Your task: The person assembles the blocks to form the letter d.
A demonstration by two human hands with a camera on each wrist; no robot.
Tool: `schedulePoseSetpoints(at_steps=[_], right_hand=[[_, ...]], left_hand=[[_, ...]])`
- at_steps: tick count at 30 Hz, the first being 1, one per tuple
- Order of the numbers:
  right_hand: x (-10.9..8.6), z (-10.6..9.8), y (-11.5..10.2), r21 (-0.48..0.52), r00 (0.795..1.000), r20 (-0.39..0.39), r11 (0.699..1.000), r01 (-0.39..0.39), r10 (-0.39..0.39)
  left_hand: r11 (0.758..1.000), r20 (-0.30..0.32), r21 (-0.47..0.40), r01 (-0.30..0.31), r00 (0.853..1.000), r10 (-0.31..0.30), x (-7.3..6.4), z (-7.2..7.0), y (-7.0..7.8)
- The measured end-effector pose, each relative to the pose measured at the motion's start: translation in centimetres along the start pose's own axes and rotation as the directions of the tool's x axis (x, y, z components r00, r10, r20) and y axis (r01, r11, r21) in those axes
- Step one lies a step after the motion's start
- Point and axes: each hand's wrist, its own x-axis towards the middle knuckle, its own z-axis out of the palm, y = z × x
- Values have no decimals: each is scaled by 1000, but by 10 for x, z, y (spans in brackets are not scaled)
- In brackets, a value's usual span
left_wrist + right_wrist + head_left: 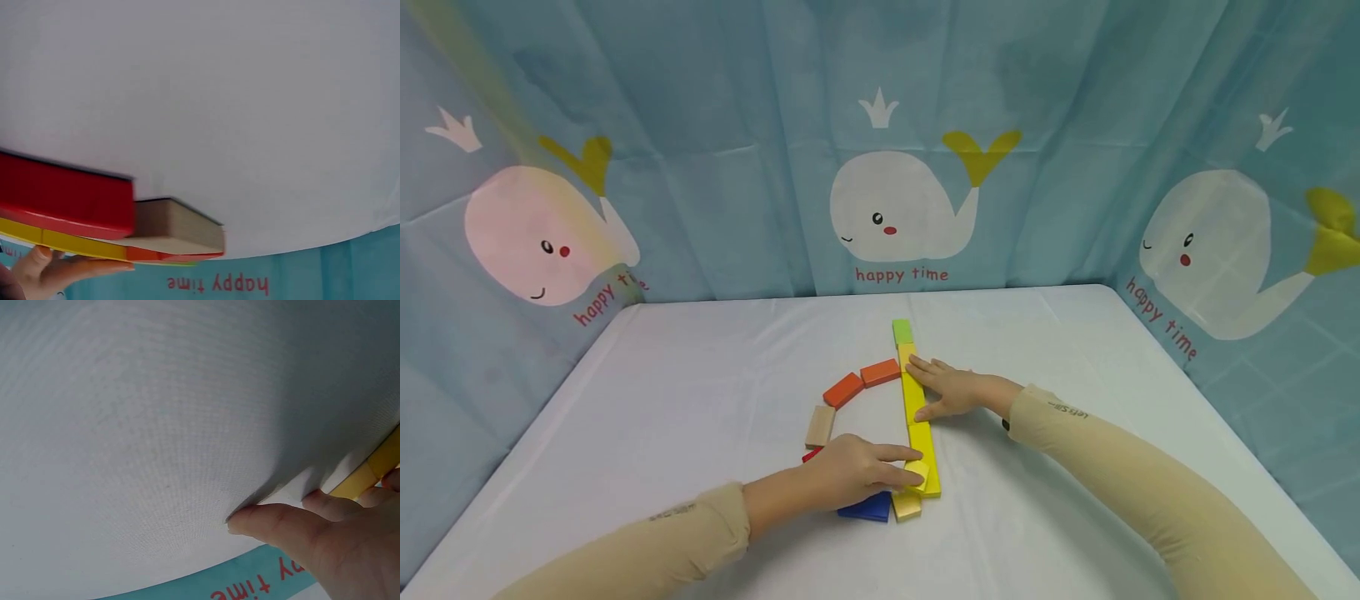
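My left hand (850,471) pinches a small pale yellow block (916,469) between its fingertips, over the near end of a yellow strip (929,475) of several blocks laid end to end. Just below it lies another small pale block (907,506), and a blue block (868,507) is partly hidden under the hand. My right hand (957,390) rests along the strip's right side, fingers spread, fingertips touching the yellow blocks. In the right wrist view its thumb (275,525) is extended. A light green block (902,332) tops the strip's far end.
Left of the strip, two orange-red blocks (844,390), a plain wood block (820,427) and a red block (62,194) curve round in an arc. They lie on a white-covered table (700,367). A blue whale-print curtain (730,225) stands behind and at both sides.
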Motion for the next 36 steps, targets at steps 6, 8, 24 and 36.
schedulePoseSetpoints(at_steps=[6,8,24,36], right_hand=[[1,-1,3,-3,1000,0,1000,6,-6],[2,-1,3,-3,1000,-1,1000,11,-11],[3,-1,-1,1,1000,4,1000,19,-19],[2,-3,-1,28,1000,14,1000,5,-5]], left_hand=[[997,-31,-20,-81,996,80,10,4,8],[994,-20,-23,-104,994,103,13,5,11],[995,187,34,-94,979,86,19,15,25],[999,153,8,-37,988,36,17,15,25]])
